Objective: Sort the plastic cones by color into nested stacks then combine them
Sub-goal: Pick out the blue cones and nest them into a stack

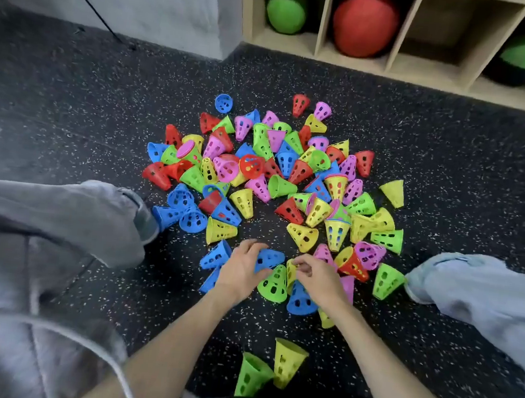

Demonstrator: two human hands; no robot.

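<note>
The person sits on the speckled dark floor (424, 145) with legs spread, and the big heap of perforated plastic cones (277, 174) lies between the knees, red, blue, green, yellow and pink all mixed together. Both hands reach into the near edge of that heap. The left hand (241, 273) lies over a blue cone (269, 258), fingers curled round its wide end; the cone lies on its side and pokes out to the right from under the fingers, just above a green cone (274, 285) that sits mouth down between the two hands. The right hand (319, 275) is bunched up, its fingertips (299, 265) pinched together at the rim of a yellow cone (290, 272), though the blur there makes it hard to be sure how firmly it has hold. A second blue cone (298, 301) rests just below that wrist. Nearer the person's body, well apart from the heap, a green cone stack (250, 377) and a yellow cone stack (286, 362) lean side by side. At the back, a wooden cubby shelf (397, 63) holds red and green balls.
</note>
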